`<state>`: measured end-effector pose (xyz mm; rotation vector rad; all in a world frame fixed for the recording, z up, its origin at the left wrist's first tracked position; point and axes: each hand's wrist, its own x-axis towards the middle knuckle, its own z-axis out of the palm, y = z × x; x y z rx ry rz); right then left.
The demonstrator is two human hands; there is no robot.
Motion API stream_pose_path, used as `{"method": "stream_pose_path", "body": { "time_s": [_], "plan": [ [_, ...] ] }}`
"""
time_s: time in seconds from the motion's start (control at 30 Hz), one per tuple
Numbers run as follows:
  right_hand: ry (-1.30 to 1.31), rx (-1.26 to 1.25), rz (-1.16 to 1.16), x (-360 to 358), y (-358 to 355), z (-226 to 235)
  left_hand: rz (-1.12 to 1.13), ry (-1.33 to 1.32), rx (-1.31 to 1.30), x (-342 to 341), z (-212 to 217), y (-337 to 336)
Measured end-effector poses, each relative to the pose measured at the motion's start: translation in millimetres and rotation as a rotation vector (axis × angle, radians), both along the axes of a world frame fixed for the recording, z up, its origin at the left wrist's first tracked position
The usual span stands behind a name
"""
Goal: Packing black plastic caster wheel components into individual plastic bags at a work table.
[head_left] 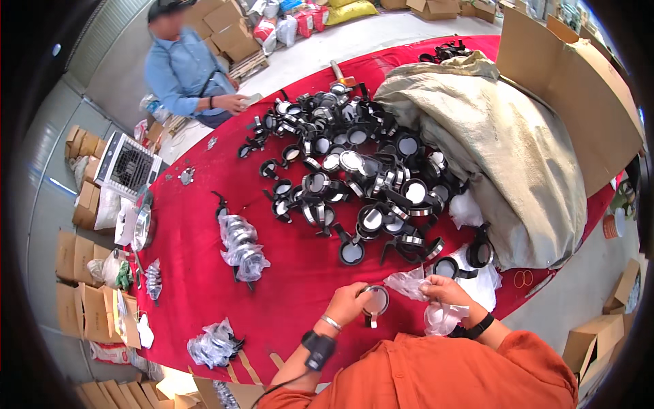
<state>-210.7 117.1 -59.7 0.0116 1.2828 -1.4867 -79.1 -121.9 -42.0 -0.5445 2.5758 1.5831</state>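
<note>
My left hand (344, 305) is closed on the edge of a round part (376, 300) with a pale disc face, a dark and silver rim and a short tab. The part is held just above the red cloth. To its right, my right hand (448, 293) pinches a crumpled clear plastic bag (407, 282), and more clear film hangs below the fingers. Beyond both hands lies a large heap of similar round black-and-silver parts (351, 160) with black handles. Near my right hand rests one such part (446, 267) beside white plastic.
Film-wrapped stacks of parts (242, 247) and a wrapped bundle (212, 344) lie on the red cloth (184, 273) to the left. A beige woven sack (504, 157) and cardboard box (572, 95) stand right. Another person (187, 71) is at the far left edge.
</note>
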Motion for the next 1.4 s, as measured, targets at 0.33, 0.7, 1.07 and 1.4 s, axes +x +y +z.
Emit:
{"method": "stream_pose_path", "body": {
  "time_s": [0.33,0.7,1.07,1.4],
  "plan": [
    [0.020,-0.102,0.253,21.7,-9.3,-0.7,0.248,-0.035,-0.597,56.4,-57.3,-1.3],
    [0.308,-0.177,0.226,14.6,-13.5,-11.1,0.579,-0.086,-0.621,106.2,-90.9,24.0],
    [-0.178,-0.392,0.117,14.7,-17.6,33.2,0.320,0.230,0.767,58.9,50.3,68.6],
    [-0.208,-0.434,0.151,16.2,-0.9,34.4,0.168,0.177,0.407,59.5,59.0,75.8]
  ]
}}
